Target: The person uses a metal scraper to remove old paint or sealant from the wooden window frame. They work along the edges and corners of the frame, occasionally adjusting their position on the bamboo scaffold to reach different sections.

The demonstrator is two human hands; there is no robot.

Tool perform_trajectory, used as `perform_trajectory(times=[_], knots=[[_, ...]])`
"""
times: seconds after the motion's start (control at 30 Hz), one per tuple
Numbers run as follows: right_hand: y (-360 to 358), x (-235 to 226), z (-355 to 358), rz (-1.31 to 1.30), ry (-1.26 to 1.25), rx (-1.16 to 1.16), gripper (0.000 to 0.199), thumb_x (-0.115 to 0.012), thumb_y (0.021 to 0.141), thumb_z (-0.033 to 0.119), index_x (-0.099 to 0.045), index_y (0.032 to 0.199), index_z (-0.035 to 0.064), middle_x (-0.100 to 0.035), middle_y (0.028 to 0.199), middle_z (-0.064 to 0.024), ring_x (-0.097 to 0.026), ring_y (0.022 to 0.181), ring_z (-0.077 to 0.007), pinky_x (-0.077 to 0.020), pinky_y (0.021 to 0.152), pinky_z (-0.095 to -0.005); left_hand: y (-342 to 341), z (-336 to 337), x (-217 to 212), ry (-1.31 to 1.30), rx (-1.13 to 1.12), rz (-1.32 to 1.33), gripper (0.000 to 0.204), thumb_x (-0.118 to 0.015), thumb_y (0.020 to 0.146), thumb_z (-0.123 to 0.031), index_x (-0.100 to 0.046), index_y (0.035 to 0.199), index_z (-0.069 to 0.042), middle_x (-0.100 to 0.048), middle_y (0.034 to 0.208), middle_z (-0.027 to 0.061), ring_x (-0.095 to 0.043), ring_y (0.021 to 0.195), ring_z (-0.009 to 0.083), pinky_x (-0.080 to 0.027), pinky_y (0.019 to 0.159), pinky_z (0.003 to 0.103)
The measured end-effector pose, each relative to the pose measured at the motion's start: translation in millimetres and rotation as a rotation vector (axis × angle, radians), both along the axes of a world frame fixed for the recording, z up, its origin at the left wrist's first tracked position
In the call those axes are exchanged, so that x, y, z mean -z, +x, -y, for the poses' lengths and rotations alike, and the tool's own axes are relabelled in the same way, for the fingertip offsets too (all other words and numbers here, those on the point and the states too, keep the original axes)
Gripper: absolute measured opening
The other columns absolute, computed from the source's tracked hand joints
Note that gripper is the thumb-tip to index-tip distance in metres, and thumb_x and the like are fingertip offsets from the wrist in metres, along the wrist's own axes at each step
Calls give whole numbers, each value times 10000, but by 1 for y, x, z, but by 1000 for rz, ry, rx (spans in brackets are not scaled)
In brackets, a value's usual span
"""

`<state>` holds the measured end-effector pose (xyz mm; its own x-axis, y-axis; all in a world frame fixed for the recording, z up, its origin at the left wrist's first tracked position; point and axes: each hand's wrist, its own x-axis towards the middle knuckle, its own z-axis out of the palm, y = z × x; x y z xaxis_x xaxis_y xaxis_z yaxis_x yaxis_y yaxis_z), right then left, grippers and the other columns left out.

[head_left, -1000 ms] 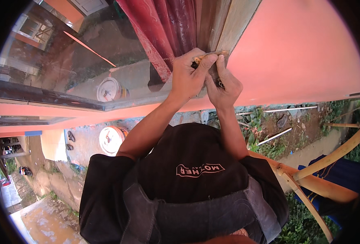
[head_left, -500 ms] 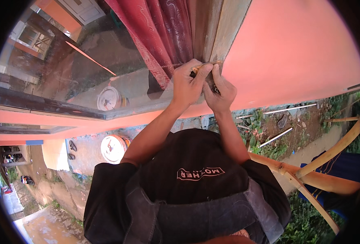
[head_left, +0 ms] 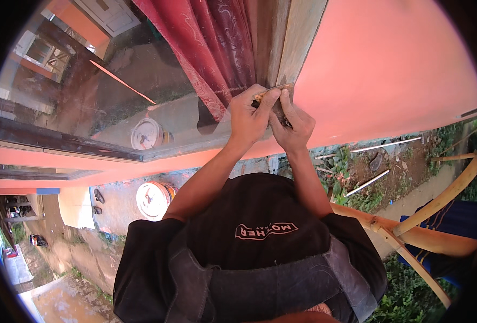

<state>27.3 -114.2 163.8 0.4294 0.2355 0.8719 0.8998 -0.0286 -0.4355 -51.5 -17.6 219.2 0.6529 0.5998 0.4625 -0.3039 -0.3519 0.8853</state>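
Note:
My left hand (head_left: 248, 114) and my right hand (head_left: 294, 124) are side by side at the wooden window frame (head_left: 277, 48), thumbs close together. Both are closed on a thin, flat brown piece (head_left: 282, 86), whose upper edge meets the wood. Its kind is hard to make out, since the fingers cover most of it. A small yellowish and dark part shows by the left fingers. To the left, behind the glass, hangs a red patterned curtain (head_left: 206, 48).
A salmon-coloured wall (head_left: 389, 70) adjoins the frame on the right. Below left stands a white-lidded bucket (head_left: 153, 200), mirrored in the window glass (head_left: 125, 70). Bamboo poles (head_left: 432, 239) cross at the lower right. A pair of sandals (head_left: 98, 197) lies further left.
The view has shifted slightly. Both hands keep their hold on the flat piece at nearly the same place on the frame.

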Motion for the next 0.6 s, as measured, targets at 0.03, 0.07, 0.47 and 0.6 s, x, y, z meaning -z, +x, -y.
perform_trajectory(times=[0.03, 0.07, 0.47, 0.6], knots=[[0, 0, 0, -5, 2, -11, 682, -891, 669, 136, -680, 1315, 80, -614, 669, -53, -573, 513, -192, -481, 500, -309, 2, -1, -3, 16, 4, 1, 327, -723, 964, -261, -669, 832, 33, -604, 661, 46, -505, 634, 71, -424, 554, 278], [3, -3, -2, 5, 13, -3, 684, -892, 670, 137, -678, 1318, 80, -617, 672, -53, -575, 514, -191, -481, 501, -308, 5, -4, -8, 32, 7, 2, 329, -722, 965, -264, -671, 833, 33, -606, 661, 43, -505, 634, 69, -426, 555, 278], [1, 15, -1, 19, -1, 24, 677, -893, 671, 150, -678, 1309, 79, -588, 655, -41, -558, 507, -185, -461, 481, -307, -1, 2, 13, -15, -9, -48, 342, -724, 965, -271, -666, 829, 38, -598, 661, 45, -498, 636, 72, -428, 559, 279], [4, 14, 1, 57, 1, 17, 658, -892, 668, 148, -688, 1290, 75, -577, 647, -37, -542, 498, -183, -453, 475, -312, 0, 2, 21, -12, -13, -41, 339, -727, 963, -265, -663, 825, 39, -589, 663, 41, -487, 631, 76, -419, 555, 284]])
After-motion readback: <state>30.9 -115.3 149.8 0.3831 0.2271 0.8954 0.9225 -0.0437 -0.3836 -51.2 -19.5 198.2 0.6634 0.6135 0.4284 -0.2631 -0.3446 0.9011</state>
